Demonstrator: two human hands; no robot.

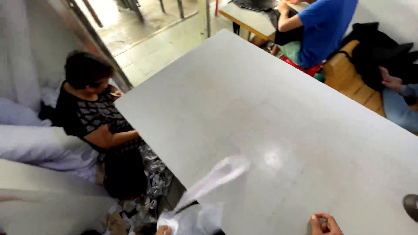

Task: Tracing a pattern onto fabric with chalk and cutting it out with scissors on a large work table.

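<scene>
Head view, looking down on a big pale grey table [270, 113]. Only the near edge shows the wearer's hands.

Right hand [324, 224]: near edge, right of centre, fingers curled in around something small and dark. Can't tell what it is. Hand sits at the table surface.

Left hand [163, 229]: barely in frame at the near edge, fingertips only, touching a clear plastic bag [213, 178]. Looks like a pinch on the bag's lower end, but the frame cuts it off, so can't tell for sure. Bag is blurred, rising up and right over the table's near-left corner. Contents not readable.

More crumpled clear plastic [204, 217] lies just beside the left hand.

Dark round object [411, 206] at the right edge, cropped.

Left of the table: a person in a black patterned top [87, 113], seated low amid white fabric bundles [39, 143]. Far side: a person in a blue shirt [324, 28] at another table [248, 19]. Far right: black cloth pile [376, 50] on a wooden bench [348, 78].
</scene>
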